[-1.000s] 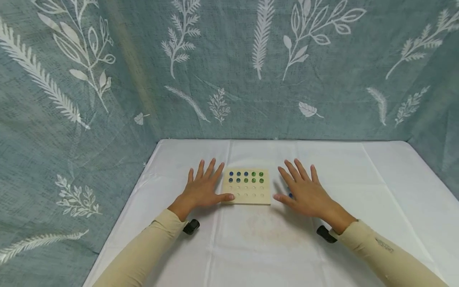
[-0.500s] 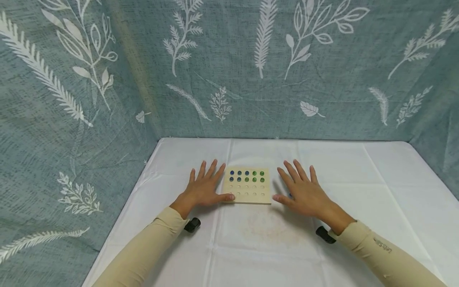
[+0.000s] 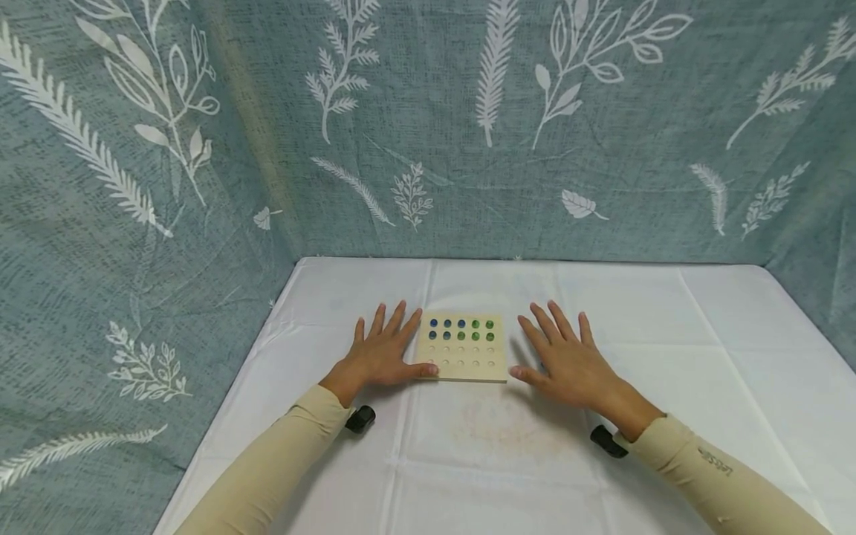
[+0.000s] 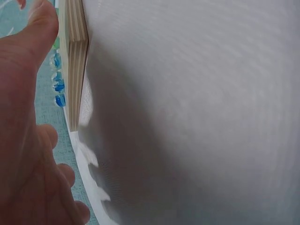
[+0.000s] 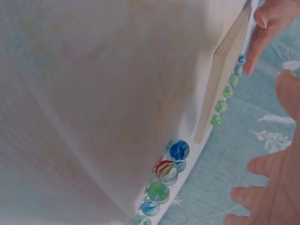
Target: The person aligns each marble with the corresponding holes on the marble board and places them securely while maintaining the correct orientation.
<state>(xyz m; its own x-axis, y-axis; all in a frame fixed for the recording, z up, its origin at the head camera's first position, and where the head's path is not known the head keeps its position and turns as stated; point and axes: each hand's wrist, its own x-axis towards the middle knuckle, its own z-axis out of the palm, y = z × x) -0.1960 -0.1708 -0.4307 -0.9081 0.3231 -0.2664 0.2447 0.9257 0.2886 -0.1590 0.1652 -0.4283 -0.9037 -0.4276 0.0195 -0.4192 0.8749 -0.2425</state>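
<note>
A pale wooden board (image 3: 468, 371) with rows of round hollows lies on the table. Blue marbles (image 3: 447, 336) and green marbles (image 3: 475, 336) fill its two far rows, while the two near rows hold none. My left hand (image 3: 377, 357) is spread flat at the board's left side, its thumb over the near left corner; whether it touches is unclear. Right of the board, my right hand (image 3: 568, 364) has its fingers spread and holds nothing. Loose marbles lie beneath it, mostly hidden in the head view; the right wrist view shows a blue marble (image 5: 179, 149), a red-streaked marble (image 5: 166, 170) and a green marble (image 5: 158, 191).
A white cloth (image 3: 495, 483) covers the table. Behind it and along the left hangs a blue-green curtain (image 3: 441, 200) with white leaf patterns. Black wrist cameras sit under both wrists, the left camera (image 3: 361, 420) and the right camera (image 3: 607, 441).
The head view has shifted very slightly. Both hands, the board and its marbles stay in place.
</note>
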